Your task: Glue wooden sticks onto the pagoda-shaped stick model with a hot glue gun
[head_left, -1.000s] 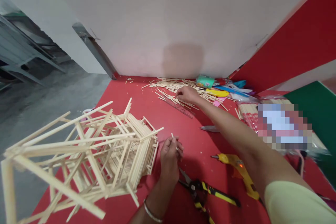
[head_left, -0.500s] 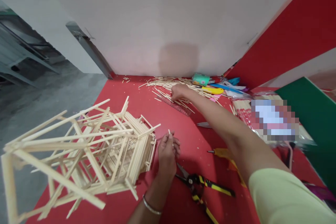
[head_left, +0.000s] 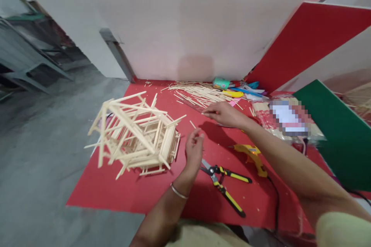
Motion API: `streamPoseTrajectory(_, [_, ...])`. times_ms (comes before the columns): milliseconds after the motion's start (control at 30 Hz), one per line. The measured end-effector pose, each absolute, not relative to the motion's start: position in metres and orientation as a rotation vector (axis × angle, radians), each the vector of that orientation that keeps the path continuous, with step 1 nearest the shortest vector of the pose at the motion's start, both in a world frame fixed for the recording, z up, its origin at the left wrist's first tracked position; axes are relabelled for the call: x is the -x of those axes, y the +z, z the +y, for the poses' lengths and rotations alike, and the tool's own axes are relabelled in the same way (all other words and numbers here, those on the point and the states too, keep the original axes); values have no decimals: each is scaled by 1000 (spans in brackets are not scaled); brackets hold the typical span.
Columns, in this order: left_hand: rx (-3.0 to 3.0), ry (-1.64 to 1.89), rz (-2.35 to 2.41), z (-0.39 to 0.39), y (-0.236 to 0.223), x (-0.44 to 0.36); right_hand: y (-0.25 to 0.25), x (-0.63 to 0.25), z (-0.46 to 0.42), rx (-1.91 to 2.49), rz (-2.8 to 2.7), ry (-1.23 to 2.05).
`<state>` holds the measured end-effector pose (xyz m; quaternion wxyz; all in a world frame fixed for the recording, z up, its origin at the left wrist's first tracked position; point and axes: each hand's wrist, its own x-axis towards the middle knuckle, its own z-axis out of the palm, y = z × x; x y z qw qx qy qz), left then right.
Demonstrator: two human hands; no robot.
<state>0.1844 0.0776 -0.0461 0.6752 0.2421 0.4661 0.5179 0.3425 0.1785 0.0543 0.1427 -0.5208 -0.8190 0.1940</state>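
Note:
My left hand is closed, with a thin wooden stick poking up past its fingers. To its left stands a frame built from wooden sticks, with open triangular bracing and a densely stacked part. My right hand is pinched in the air above the red table, between the stick pile and my left hand. A small pale tip shows at its fingertips and looks like the end of a wooden stick; the fingers hide the remainder. Yellow-and-black snips lie spread below my left hand.
Loose sticks are heaped at the back, beside a green-labelled roll and a yellow cutter. A yellow glue gun with a cord lies right. Bagged sticks, a green board and a white panel border the red table.
My right hand has left the stick pile and come back toward my left hand. The view has shifted, showing more of the table's front edge. My left hand still holds its stick.

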Motion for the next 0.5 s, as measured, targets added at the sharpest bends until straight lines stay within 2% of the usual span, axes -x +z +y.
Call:
streamPoseTrajectory(233, [-569, 1199, 828, 0, -10, -155, 59, -288, 21, 1386, -1786, 552])
streamPoseTrajectory(367, [-251, 1242, 683, -28, -5, -110, 62, -235, -9, 1314, -1701, 669])
streamPoseTrajectory(500, [-55, 1262, 523, -26, -5, -77, 63, -195, -13, 1350, -1761, 530])
